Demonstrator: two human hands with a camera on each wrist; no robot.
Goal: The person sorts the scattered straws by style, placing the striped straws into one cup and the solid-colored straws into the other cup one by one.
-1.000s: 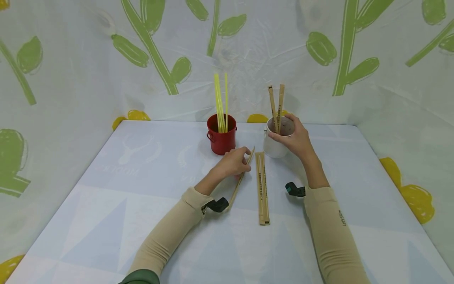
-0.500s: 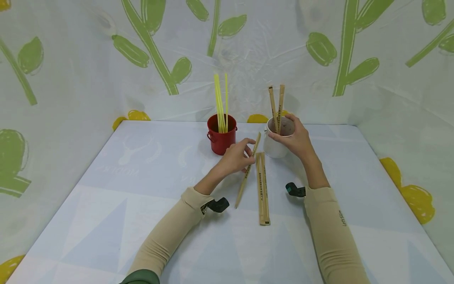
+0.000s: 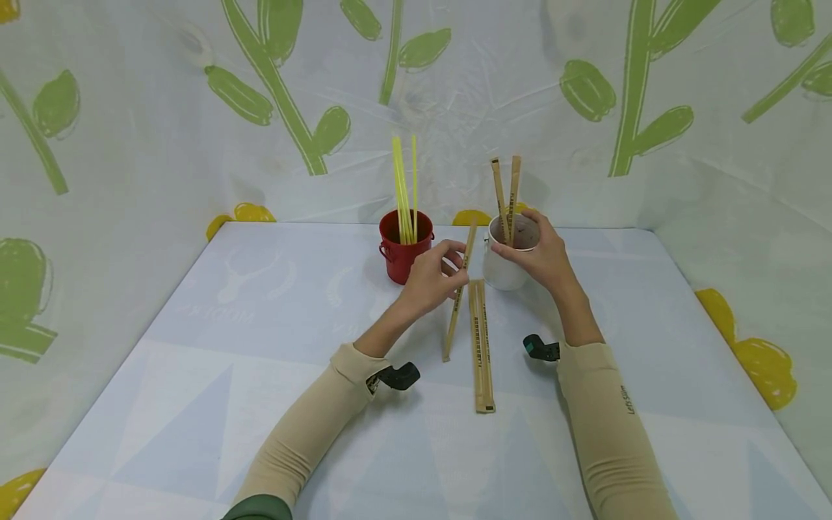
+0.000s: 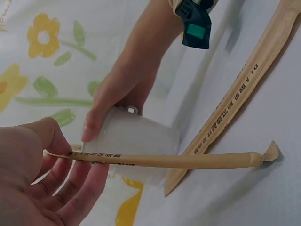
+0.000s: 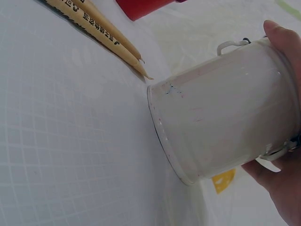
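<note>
Between thumb and fingers, my left hand (image 3: 430,278) pinches a straw in a brown paper wrapper (image 3: 456,310). In the left wrist view this straw (image 4: 202,161) slants across, its far twisted end close over the table. My right hand (image 3: 544,254) grips the rim of a white pail (image 3: 502,271), thumb on one side and fingers on the other. The pail stands upright, and two wrapped straws (image 3: 510,195) poke out of it. Side by side on the table, between the hands, lie more wrapped straws (image 3: 481,354) with dark print.
A red pail (image 3: 406,261) holding several yellow straws (image 3: 401,188) stands left of the white one, just behind my left hand. The table (image 3: 195,404) has a pale patterned cover. A sheet with printed green leaves (image 3: 588,90) rises behind and at both sides.
My left hand has raised the wrapped straw off the table, moving it away from me and slightly right toward the white pail while tilting it more upright. The right hand keeps its grip.
</note>
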